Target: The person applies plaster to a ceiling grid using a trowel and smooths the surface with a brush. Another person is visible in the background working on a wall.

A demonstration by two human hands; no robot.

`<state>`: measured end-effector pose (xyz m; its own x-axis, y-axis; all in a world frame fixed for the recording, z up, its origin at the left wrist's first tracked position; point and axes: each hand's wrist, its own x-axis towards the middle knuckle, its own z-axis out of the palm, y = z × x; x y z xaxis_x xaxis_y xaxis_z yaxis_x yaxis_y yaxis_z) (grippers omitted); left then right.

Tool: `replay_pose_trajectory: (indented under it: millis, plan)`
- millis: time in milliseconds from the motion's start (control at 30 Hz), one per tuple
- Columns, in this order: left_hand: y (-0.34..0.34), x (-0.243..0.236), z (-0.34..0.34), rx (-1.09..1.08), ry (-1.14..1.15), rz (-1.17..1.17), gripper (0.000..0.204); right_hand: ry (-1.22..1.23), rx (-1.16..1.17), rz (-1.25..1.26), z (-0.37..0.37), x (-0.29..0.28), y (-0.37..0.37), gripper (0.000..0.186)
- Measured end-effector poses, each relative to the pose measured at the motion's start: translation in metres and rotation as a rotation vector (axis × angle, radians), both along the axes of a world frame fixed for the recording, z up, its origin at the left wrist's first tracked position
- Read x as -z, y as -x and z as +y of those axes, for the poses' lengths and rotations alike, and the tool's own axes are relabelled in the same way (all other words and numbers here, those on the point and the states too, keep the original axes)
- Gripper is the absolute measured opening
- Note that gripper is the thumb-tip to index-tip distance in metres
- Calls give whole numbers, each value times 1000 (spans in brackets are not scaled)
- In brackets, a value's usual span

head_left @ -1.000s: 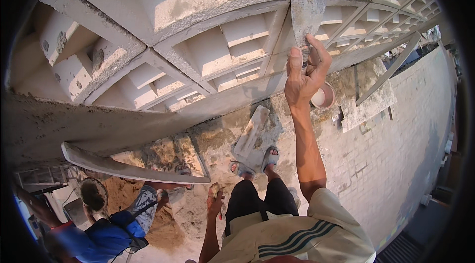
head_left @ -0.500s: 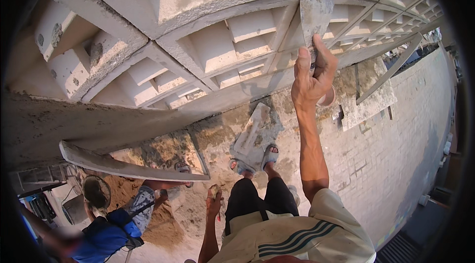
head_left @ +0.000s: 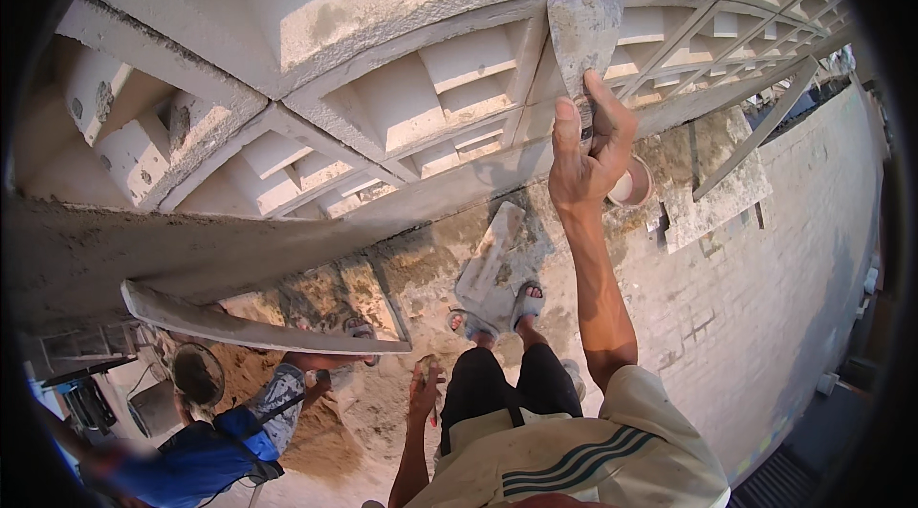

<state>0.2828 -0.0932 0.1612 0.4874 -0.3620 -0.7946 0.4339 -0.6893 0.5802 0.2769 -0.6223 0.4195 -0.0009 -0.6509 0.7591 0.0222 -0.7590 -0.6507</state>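
My right hand [head_left: 590, 152] is closed round the short handle of a putty knife [head_left: 585, 35], a broad flared metal blade smeared with pale mortar. The blade points up and lies against or just in front of the concrete breeze-block wall [head_left: 406, 97], by an upright joint between two blocks; I cannot tell whether it touches. My left hand [head_left: 423, 391] hangs low beside my left thigh, fingers curled. Something small and sandy-coloured seems to be in it, too small to make out.
A plank [head_left: 258, 324] juts from the wall at lower left. Beyond it a person in blue [head_left: 206, 455] works by a round pan [head_left: 198, 374] and a sand heap [head_left: 320, 432]. Near my feet lies a pale slab [head_left: 491, 255]. A round tub [head_left: 631, 185] stands beyond my right wrist.
The putty knife and my right hand have shifted slightly left along the wall. More of the round tub now shows beside my wrist. My left hand has turned a little.
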Motion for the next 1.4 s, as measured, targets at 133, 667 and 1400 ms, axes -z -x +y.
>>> replay_pose_trajectory:
  millis: [133, 667, 1400]
  plan:
    - [-8, 5, -4, -47, 57, 165, 52, -154, -111, -1, 20, 4, 16, 45]
    - [-22, -127, -140, -260, 722, 350, 73, -461, -841, 991, 202, 52, 84, 46]
    - [-55, -238, -178, -380, 696, 210, 49, -713, -765, 693, 253, -33, 83, 75]
